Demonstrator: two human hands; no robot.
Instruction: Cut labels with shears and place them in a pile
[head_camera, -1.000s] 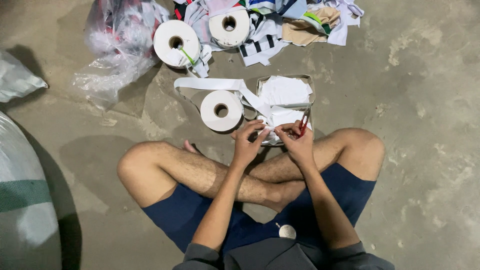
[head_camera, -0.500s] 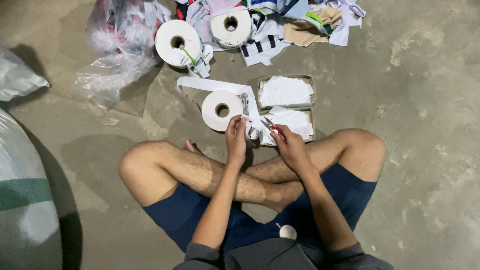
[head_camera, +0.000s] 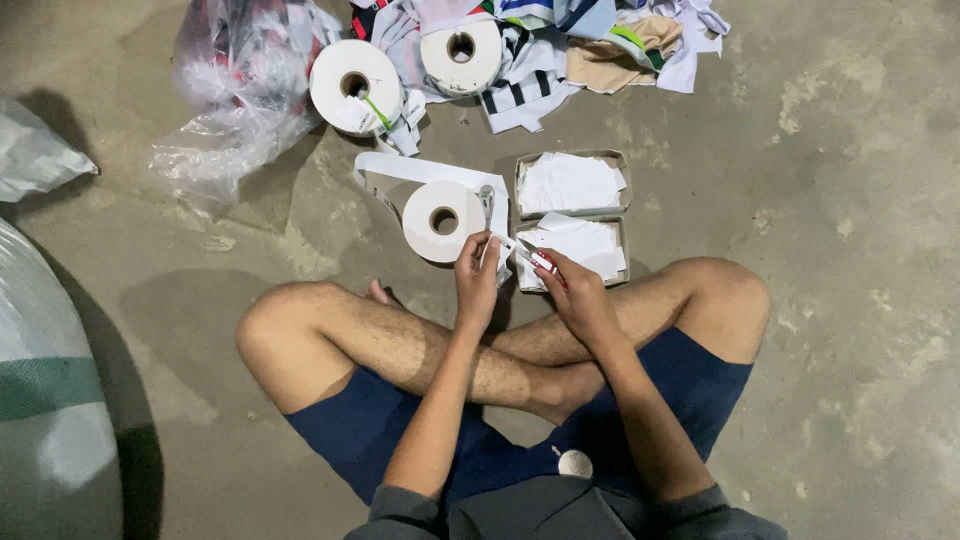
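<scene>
I sit cross-legged on a concrete floor. My left hand (head_camera: 477, 278) pinches the loose end of a white tape strip (head_camera: 493, 213) that runs off a white roll (head_camera: 441, 221) lying flat just ahead of my knees. My right hand (head_camera: 575, 290) grips small red-handled snips (head_camera: 541, 261), their blades pointing left toward the strip near my left fingers. Right beside my right hand lies a shallow cardboard tray (head_camera: 621, 251) holding cut white pieces. A second such tray (head_camera: 570, 155) lies just beyond it.
Two more white rolls (head_camera: 355, 87) (head_camera: 461, 55) lie farther out, beside a heap of mixed fabric scraps (head_camera: 600, 35). A crumpled clear plastic bag (head_camera: 235, 95) is at the upper left. A big white sack with a green band (head_camera: 45, 400) fills the left edge.
My hands have shifted left from over the near tray toward the roll. The left hand now holds the strip's end, and the snips point at it.
</scene>
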